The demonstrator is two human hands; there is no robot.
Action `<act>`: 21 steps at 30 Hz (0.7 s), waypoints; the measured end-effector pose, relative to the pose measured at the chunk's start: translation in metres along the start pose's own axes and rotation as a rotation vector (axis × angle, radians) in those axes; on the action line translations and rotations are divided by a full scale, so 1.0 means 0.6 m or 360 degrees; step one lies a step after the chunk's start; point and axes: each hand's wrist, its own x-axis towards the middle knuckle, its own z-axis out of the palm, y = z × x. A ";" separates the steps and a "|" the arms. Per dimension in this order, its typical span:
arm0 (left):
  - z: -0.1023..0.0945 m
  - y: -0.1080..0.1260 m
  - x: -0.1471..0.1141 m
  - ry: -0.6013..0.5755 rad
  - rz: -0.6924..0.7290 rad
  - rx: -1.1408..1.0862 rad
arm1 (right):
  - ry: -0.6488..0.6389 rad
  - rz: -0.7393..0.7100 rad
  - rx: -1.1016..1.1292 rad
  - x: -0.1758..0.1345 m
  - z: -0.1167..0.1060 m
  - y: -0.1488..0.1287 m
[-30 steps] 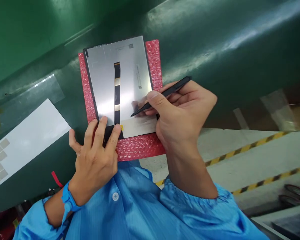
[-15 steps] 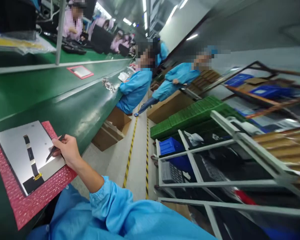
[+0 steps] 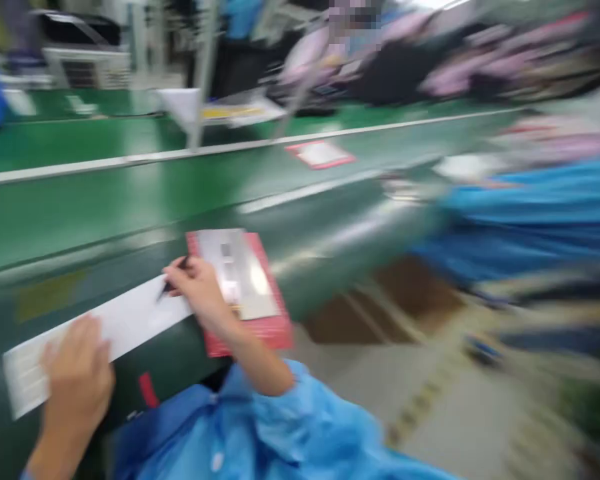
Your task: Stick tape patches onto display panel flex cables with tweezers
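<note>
A long white sheet (image 3: pixel 135 320) lies slantwise on the green bench, with rows of pale marks, perhaps labels, at its left end. My left hand (image 3: pixel 77 373) rests on that end with fingers stretched out and slightly blurred. Over the sheet's right end, my right hand (image 3: pixel 200 287) grips black tweezers (image 3: pixel 167 287), their tip pointing down at the paper. Just right of this hand is a silvery display panel (image 3: pixel 257 280) with a flex cable on its back. It sits on a pink foam sheet (image 3: pixel 275 339), partly hidden by my right hand and forearm.
The green bench (image 3: pixel 70 240) runs off to the right. Farther along it lies another pink-edged panel (image 3: pixel 323 153). A blurred person in a blue smock (image 3: pixel 540 207) sits at the right. A red strip (image 3: pixel 149 390) shows at the near edge, and cardboard boxes (image 3: pixel 380 300) stand below.
The view has swung left. My right hand has moved from the display panel to the white sheet, still with the tweezers. My left hand and the white sheet have come into view.
</note>
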 end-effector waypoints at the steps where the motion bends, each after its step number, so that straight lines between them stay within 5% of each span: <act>1: -0.021 -0.008 -0.010 -0.0005 -0.0057 0.0140 | 0.0001 -0.0002 -0.0041 -0.007 0.006 0.009; 4: -0.045 -0.033 -0.021 0.0037 -0.0265 0.0205 | 0.0093 0.0012 -0.0094 -0.002 0.013 0.045; 10: -0.022 -0.050 -0.027 0.0168 -0.0377 -0.0059 | -0.0017 0.0041 -0.0218 -0.023 0.050 0.069; 16: -0.013 -0.052 -0.027 -0.0253 -0.0495 0.0064 | -0.0081 -0.0124 -0.0305 -0.002 0.112 0.094; 21: -0.014 -0.046 -0.024 -0.0341 -0.0529 0.0039 | -0.0175 -0.0107 -0.0412 0.012 0.134 0.119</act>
